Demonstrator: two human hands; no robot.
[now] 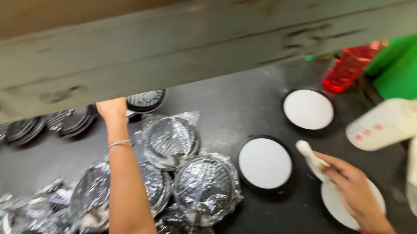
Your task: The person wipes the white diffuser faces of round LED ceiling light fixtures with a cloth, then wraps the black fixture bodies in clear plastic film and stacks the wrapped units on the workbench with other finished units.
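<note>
White cloth (312,159) pinched in rt hand (355,190), over disc (337,205).

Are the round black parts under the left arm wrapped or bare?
Wrapped: the discs beside the left arm sit in crinkled clear plastic. The white-faced discs further right are bare.

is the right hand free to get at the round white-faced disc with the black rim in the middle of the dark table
Probably yes. The right hand holds a white cloth just right of the round white-faced disc with the black rim, and only bare dark table shows between them.
</note>
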